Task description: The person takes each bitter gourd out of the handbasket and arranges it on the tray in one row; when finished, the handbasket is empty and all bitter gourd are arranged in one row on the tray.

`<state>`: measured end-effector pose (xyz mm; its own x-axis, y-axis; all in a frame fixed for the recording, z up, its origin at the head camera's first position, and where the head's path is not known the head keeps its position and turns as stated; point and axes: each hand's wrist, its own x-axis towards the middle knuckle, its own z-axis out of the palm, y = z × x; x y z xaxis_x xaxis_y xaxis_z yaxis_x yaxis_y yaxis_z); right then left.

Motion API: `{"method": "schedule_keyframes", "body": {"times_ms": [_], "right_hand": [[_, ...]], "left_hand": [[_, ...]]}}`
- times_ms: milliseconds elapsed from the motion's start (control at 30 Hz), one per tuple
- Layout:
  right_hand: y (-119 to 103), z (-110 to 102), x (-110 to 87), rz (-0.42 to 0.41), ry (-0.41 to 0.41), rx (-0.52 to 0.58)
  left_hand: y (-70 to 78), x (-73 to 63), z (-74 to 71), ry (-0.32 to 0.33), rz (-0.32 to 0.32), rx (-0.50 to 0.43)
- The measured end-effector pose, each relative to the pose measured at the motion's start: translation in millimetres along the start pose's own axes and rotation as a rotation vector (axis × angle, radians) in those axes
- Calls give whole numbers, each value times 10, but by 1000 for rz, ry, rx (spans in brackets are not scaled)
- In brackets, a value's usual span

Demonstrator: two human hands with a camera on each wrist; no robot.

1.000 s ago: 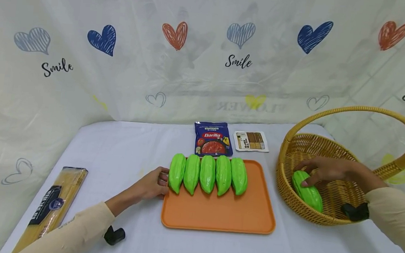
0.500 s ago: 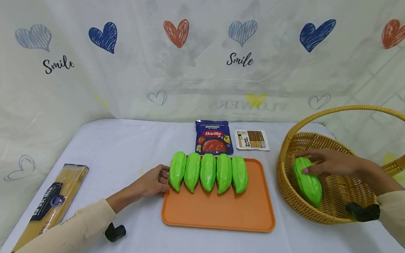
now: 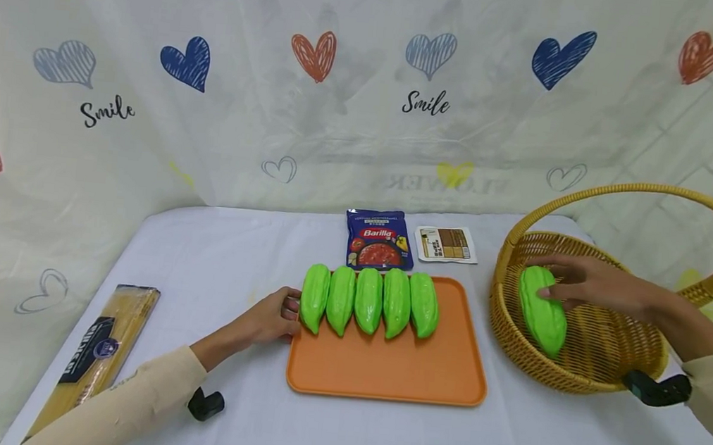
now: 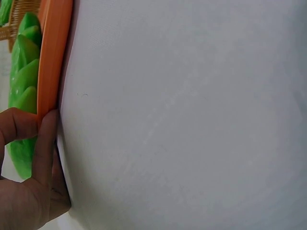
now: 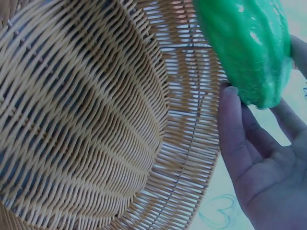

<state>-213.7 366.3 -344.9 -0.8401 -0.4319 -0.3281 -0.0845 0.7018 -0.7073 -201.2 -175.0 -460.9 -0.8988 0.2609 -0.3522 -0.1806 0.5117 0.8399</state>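
Note:
In the head view, my left hand (image 3: 273,315) pinches the left edge of an orange tray (image 3: 384,377); the left wrist view shows thumb and fingers (image 4: 45,143) at its rim. Along the tray's far side lies a row of several glossy green bitter melons (image 3: 368,301), side by side, tips toward me. My right hand (image 3: 587,281) reaches into the wicker basket (image 3: 606,350) on the right and grips another bitter melon (image 3: 541,313). In the right wrist view this melon (image 5: 254,52) sits between thumb and fingers beside the basket wall; its underside contact is hidden.
Behind the tray lie a blue Barilla sauce pouch (image 3: 379,240) and a small white-and-brown packet (image 3: 446,244). A spaghetti pack (image 3: 96,355) lies at the left. The basket's tall handle (image 3: 652,188) arches over my right hand. A printed curtain (image 3: 352,123) hangs behind the white table.
My right hand and the melon have shifted slightly upward in the head view, and the melon stands more lengthwise. My left hand stays at the tray's edge. The view has tilted slightly.

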Motion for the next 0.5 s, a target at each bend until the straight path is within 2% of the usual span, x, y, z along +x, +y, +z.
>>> {"method": "schedule_keyframes", "body": {"times_ms": [233, 500], "right_hand": [[-51, 36, -76, -22, 112, -9], [-128, 77, -129, -54, 156, 36]], "left_hand": [[7, 22, 20, 11, 1, 3], [11, 2, 21, 18, -13, 2]]}}
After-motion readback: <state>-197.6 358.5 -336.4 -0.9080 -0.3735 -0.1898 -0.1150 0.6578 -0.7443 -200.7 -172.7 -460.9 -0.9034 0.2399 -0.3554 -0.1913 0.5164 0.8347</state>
